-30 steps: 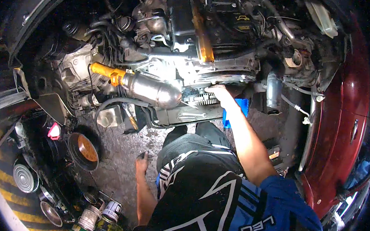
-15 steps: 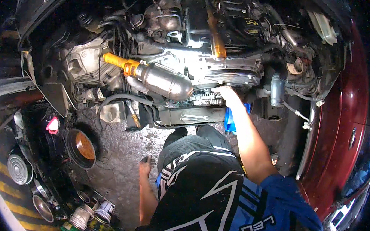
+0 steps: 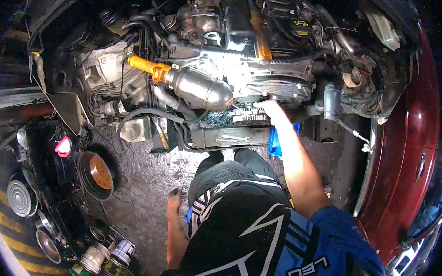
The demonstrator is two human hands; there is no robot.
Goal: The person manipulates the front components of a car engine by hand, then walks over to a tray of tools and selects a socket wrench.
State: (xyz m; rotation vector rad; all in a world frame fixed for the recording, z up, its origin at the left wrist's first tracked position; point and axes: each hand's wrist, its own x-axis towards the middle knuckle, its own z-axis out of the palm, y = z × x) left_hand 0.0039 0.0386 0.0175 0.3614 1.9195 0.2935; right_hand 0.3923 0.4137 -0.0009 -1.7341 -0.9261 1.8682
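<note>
My right hand reaches forward into the engine bay, just below the round pulley area at the front of the engine. Its fingers are bent together; what lies in them, if anything, is hidden by glare. Just left of it lies a row of small silver metal pieces. A blue tray-like object shows beneath my right wrist. My left hand hangs low beside my body with its fingers curled in, and a dark patch shows at them. I cannot make out what it holds.
An orange-handled work lamp and a rounded metal canister lie across the bay. A combination wrench rests on the front crossmember. At left stand a round pan and several cans; a red car panel is at right.
My right hand has shifted slightly to the left by the pulley. The view has turned a little, and my left hand hangs much as before.
</note>
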